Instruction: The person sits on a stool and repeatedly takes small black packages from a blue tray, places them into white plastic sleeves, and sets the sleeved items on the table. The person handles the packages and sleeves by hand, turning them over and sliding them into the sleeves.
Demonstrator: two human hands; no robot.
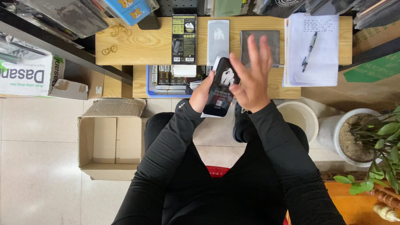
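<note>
Wooden bench top [137,43] sits far ahead of me, pale tile floor below, my legs in black at the near edge. Left hand [203,92] grips a dark flat packet [222,86] by its left edge, held above my knees, just near of the bench. Right hand [250,75] is spread wide, fingers [261,52] pointing far, palm edge touching the packet's right side, holding nothing. On the bench: black retail box [184,38], pale sleeve [218,35], grey cloth [273,41], notepad [318,62] with pen [308,52] at right, blue tray [155,89] of packets. Open cardboard box [110,143] on floor left; white bucket [298,116] and potted plant [362,137] right.
</note>
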